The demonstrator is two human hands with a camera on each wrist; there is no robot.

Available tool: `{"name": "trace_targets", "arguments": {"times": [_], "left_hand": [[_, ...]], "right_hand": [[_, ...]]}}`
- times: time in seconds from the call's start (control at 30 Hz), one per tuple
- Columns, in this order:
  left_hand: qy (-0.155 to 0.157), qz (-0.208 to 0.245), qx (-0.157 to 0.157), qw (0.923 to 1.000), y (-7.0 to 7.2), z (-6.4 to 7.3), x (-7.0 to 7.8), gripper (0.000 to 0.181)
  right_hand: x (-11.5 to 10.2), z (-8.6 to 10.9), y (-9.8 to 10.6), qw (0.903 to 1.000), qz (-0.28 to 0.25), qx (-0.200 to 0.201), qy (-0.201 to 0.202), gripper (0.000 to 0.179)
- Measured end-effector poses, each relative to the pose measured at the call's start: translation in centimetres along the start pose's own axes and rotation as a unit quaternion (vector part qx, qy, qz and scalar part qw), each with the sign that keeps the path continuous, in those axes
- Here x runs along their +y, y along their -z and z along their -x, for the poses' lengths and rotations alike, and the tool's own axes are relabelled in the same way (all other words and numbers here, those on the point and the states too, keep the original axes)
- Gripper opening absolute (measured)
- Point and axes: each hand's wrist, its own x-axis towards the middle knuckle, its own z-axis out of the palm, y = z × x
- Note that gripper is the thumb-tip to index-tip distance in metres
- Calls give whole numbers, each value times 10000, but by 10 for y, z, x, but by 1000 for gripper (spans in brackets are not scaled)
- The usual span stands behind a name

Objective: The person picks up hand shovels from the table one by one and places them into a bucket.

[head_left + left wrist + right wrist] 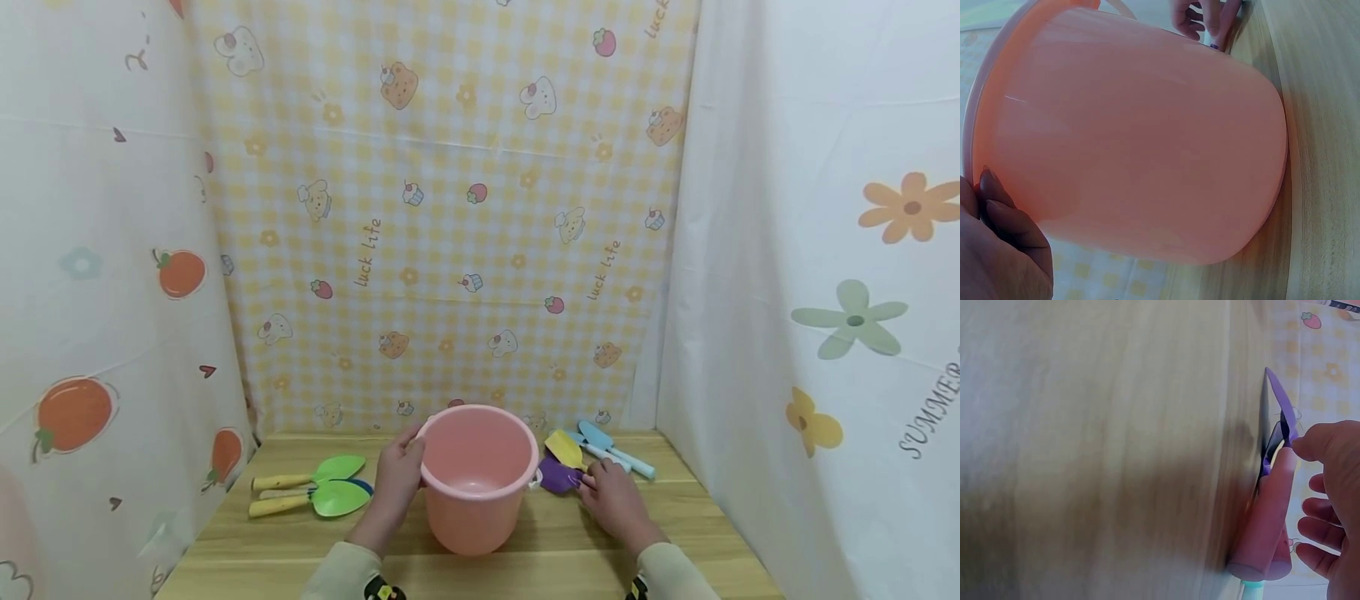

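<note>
The left hand curls its fingers over the rim of the bucket on the table, while the right hand, fingers bent, touches the purple shovel beside it, pinching or not I cannot tell.

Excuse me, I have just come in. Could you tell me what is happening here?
A person's left hand holds the rim of a pink bucket, which stands upright on a wooden table. The right hand is at a purple trowel right of the bucket; whether it grips this is unclear. A yellow trowel lies nearby, and green trowels lie left of the bucket.
</note>
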Motion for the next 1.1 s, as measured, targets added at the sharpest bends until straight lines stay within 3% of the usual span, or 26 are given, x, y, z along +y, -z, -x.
{"name": "trace_targets", "arguments": {"times": [0.17, 0.8, 1.1], "left_hand": [[-19, 44, -5, 10000, 0, 1, 1, 51], [-43, 85, -62, 9999, 0, 2, 2, 49], [-81, 66, -60, 9999, 1, 3, 3, 55]], "right_hand": [[2, 1, -4, 9999, 97, 18, 121, 23], [-1, 0, -15, 9981, 317, -434, -306, 25], [-1, 1, -20, 9979, 517, -370, -137, 28]]}}
